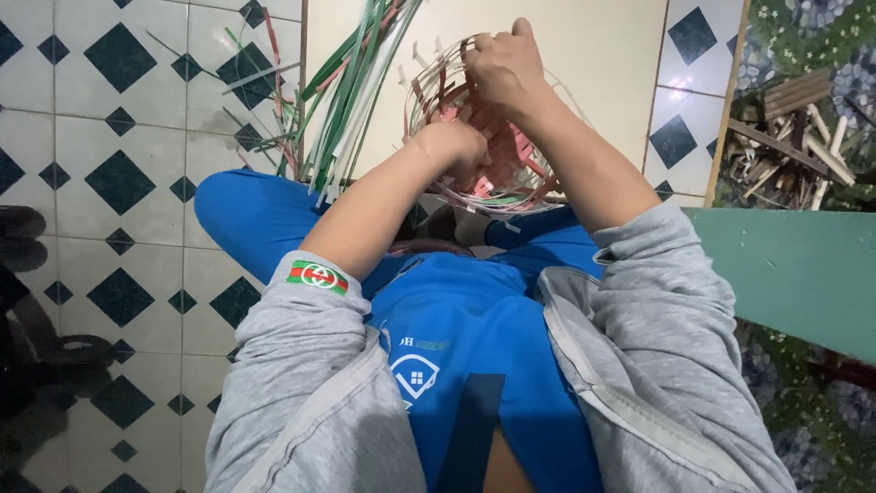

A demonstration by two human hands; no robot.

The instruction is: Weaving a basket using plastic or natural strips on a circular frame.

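**Hands at work on a half-woven basket**

Basket [484,173] sits in the person's lap, held up between both hands above the blue-clad knees. It is a small round shell woven of flat strips, mostly pink and white with a few green ones, and loose strip ends stick out along its rim.

Right hand [507,66] is at the far rim, fingers curled over the top edge and pinching the strips there; it holds the basket from above. Left hand [459,146] is pushed into the basket's near side, closed into a loose fist among the strips (which strip it grips cannot be told, since the fingers are hidden inside the weave). Both forearms are bare, with grey sleeves [301,338] pushed up to the elbows over a blue shirt.

Just left of the basket, a bundle of long strips [356,82], green, white and a little pink, rises from beside the left knee [255,215] and fans toward the top of the view. A few stray strips lie on the tiled floor [119,137], which is white with dark diamonds. Behind the basket is a plain cream panel [602,46]. To the right runs a green ledge [794,265], and beyond it lies a heap of short wooden sticks [789,137] on a floral surface.
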